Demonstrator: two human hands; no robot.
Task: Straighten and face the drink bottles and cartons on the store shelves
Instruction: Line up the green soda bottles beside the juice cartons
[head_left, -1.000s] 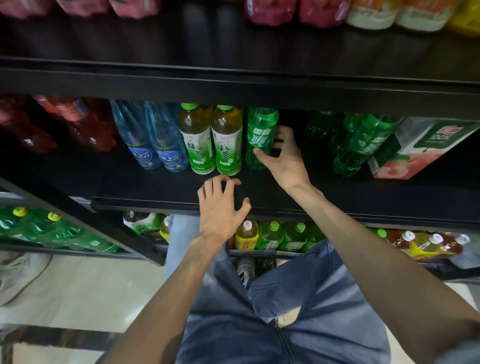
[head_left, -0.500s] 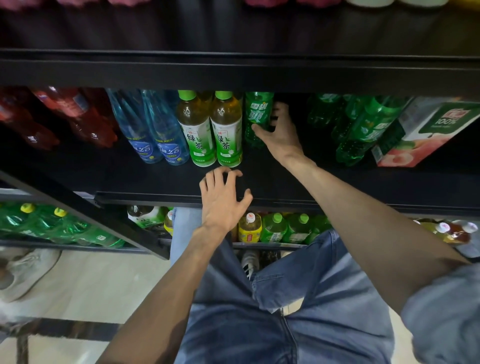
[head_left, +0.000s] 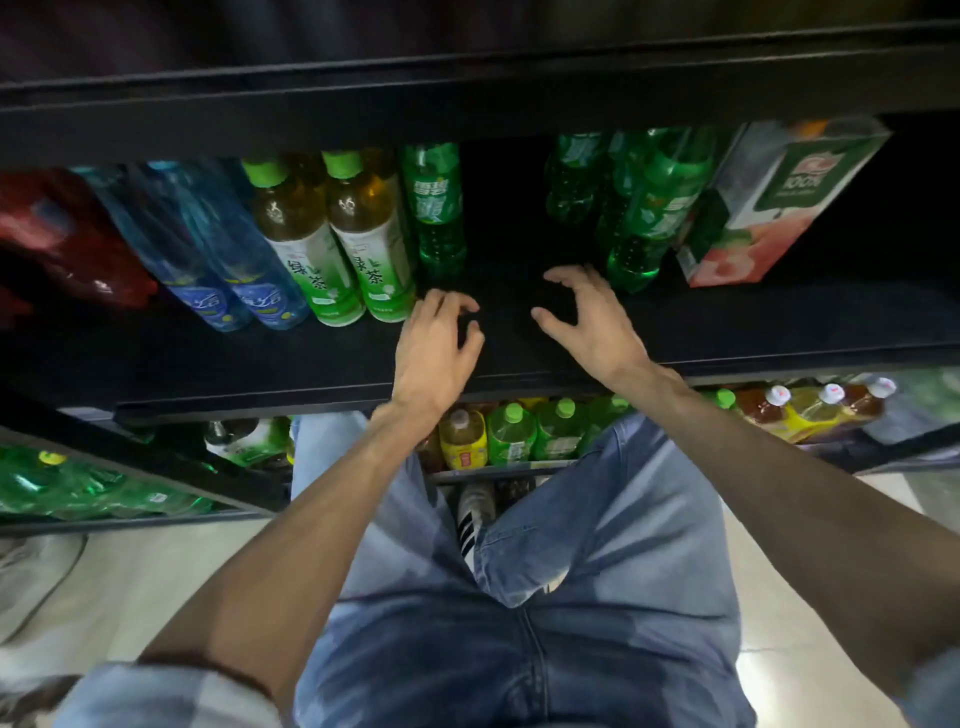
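Black shelf (head_left: 218, 364) runs across the middle of the frame, and both hands hover over its bare front strip, holding nothing. Left hand (head_left: 434, 348) sits at centre with fingers loosely curled, just below the nearer tea bottle; right hand (head_left: 589, 322) is beside it, fingers spread and bent like a claw, near the green bottles (head_left: 644, 218) at upper right. Between the two hands and further back stands a single green soda bottle (head_left: 435, 208) with white Chinese characters on its label. Left of it stand two tea bottles (head_left: 337, 244) with green caps and labels reading 绿茶, then two blue bottles (head_left: 208, 260) with blurred white script, then red bottles (head_left: 67, 239) at the far left. At the right a peach juice carton (head_left: 763, 208) leans, its green panel showing "100%". Smaller bottles (head_left: 511, 431) fill the lower shelf.
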